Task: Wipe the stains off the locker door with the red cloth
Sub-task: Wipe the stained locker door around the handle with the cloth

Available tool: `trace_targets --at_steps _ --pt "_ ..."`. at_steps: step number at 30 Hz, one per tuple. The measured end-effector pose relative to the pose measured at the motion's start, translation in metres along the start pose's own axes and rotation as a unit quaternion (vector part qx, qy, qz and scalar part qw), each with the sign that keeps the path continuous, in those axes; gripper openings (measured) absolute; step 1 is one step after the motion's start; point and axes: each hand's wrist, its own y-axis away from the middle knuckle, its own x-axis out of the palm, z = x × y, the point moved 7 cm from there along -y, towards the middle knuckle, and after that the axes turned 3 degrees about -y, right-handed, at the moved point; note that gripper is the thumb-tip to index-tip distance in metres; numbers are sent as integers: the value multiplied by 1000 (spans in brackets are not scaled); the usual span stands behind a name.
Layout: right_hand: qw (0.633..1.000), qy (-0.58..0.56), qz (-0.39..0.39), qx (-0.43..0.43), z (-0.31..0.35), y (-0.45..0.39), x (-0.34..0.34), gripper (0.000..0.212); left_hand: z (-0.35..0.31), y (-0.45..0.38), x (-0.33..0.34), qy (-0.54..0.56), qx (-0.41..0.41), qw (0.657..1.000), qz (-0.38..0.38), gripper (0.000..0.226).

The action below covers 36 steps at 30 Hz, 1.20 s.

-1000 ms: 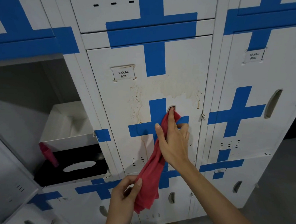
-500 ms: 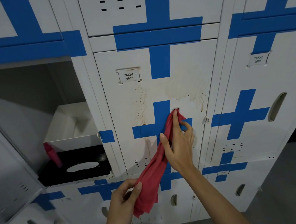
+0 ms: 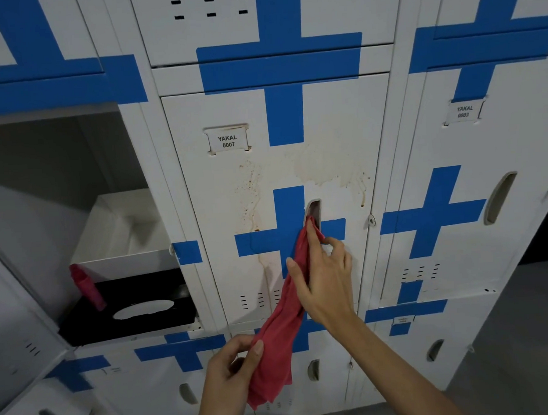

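Matt painted metal locker door point(image 3: 326, 134), brown-stained; soft woven red cloth point(image 3: 280, 343).

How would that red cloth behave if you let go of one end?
Probably floppy: the red cloth sags in a limp band between the right hand and left hand. Likely light, since fingertips alone hold it. Its loose lower end would probably swing down.

My right hand point(image 3: 325, 277) lies against the locker door point(image 3: 332, 134), its fingertip at the handle slot point(image 3: 314, 209). The cloth point(image 3: 282, 330) hangs from it down to my left hand point(image 3: 233, 371) below. The stains point(image 3: 324, 169) sit above my right hand, the label point(image 3: 228, 141) up-left, the open locker point(image 3: 76, 217) far left.
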Motion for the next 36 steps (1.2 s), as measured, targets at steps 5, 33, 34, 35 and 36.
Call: trace_targets --at_steps 5,33,34,35,36 --pt "997 63 31 -33 -12 11 3 75 9 4 11 -17 -20 1000 10 13" --pt "970 186 126 -92 -45 39 13 81 0 13 10 -19 -5 1000 6 15" --pt "975 171 119 -81 -42 39 14 81 -1 12 12 -19 -6 1000 6 15" --pt "978 157 113 -73 -41 39 14 81 -2 10 13 -15 -7 1000 6 14" --pt "981 149 107 -69 -38 40 14 81 -2 7 14 -7 -6 1000 6 14"
